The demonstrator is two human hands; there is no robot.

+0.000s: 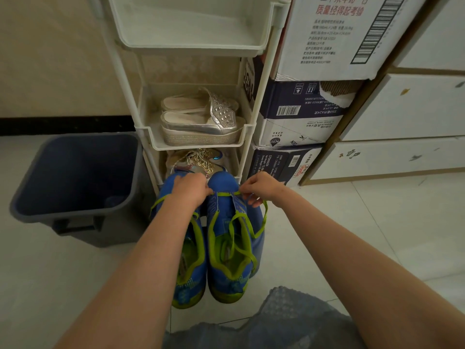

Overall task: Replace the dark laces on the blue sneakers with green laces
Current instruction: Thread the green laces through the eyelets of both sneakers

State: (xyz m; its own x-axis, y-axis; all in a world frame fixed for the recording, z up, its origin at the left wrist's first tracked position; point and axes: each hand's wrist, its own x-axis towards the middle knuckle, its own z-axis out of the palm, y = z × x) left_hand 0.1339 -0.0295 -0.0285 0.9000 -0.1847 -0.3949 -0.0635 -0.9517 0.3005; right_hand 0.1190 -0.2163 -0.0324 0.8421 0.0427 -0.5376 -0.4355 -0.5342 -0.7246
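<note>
Two blue sneakers [226,280] are seen from above, set side by side on the floor [327,235]. Their toes are pointed at a white rack [251,137], and a grey bin [75,172] is placed to the left. A green lace [227,194] is stretched across the eyelets nearest the toe of the right-hand sneaker, and its loose lengths are draped back over the tongue and side. The lace is pinched at one side by the left hand [188,188] and at the other by the right hand [261,188], with fingers curled. Both arms are reached straight forward and down. For a neat result, both ends are best pulled level and the lace kept flat and untwisted before the next eyelets are threaded. No dark lace is seen.
</note>
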